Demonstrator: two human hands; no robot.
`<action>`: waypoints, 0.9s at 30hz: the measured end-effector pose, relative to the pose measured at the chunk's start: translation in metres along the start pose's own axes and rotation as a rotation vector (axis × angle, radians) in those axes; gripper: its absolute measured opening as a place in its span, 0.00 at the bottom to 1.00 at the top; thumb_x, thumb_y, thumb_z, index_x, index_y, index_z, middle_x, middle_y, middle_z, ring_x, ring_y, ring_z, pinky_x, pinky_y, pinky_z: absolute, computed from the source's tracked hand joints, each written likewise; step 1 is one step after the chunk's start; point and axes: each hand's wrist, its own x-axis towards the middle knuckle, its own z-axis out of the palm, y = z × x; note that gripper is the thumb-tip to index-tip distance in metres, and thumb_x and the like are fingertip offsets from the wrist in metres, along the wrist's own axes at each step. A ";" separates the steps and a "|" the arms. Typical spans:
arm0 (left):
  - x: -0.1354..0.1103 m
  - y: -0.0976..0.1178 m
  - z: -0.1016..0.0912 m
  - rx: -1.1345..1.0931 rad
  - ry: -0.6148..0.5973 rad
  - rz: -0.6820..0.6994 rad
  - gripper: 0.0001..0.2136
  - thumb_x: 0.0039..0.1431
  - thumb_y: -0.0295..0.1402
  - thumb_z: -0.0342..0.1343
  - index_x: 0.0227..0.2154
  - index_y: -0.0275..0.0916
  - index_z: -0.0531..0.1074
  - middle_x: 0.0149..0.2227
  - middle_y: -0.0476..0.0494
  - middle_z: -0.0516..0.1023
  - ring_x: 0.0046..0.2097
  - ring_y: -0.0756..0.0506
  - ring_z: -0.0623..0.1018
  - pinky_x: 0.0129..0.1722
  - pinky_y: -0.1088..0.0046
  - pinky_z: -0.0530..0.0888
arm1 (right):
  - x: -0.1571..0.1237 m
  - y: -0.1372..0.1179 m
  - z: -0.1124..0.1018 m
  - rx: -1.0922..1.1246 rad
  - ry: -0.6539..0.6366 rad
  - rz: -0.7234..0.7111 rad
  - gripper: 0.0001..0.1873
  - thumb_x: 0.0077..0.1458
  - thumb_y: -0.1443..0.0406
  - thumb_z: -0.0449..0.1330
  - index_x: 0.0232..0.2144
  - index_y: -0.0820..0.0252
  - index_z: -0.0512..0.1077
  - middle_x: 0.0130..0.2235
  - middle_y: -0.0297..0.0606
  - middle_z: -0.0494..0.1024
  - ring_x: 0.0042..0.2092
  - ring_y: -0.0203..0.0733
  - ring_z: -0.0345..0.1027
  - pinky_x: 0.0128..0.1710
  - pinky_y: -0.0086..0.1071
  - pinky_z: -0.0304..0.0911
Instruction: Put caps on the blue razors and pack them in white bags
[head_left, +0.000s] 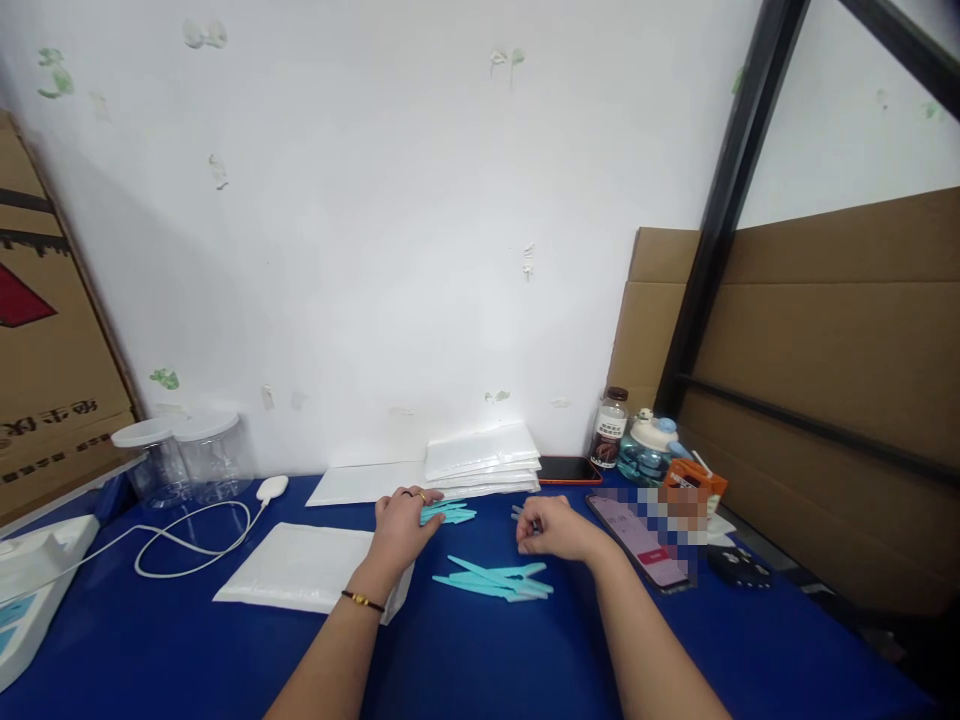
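Head view: the left hand, fingers loosely spread, touches a turquoise pile; the right hand is curled, its hold unclear. Nearer the wearer, between both hands, lies a second pile. Grouped but loose, the work seems unfinished.

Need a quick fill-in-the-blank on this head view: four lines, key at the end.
1. The thin turquoise plastic strips lie in ____ separate groups.
2. The hand at the farther group is the person's ____ one.
3. Both clear round plastic jars by the white wall have ____ lids.
4. The flat tabletop under the strips is ____ in colour.

Missing words: two; left; white; blue.
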 end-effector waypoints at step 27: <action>-0.004 0.021 0.002 -0.005 -0.085 0.218 0.10 0.57 0.42 0.51 0.29 0.46 0.75 0.35 0.50 0.77 0.43 0.45 0.68 0.42 0.64 0.55 | 0.008 0.003 0.005 0.248 0.133 0.007 0.04 0.47 0.66 0.60 0.25 0.62 0.71 0.24 0.33 0.73 0.27 0.34 0.64 0.26 0.25 0.57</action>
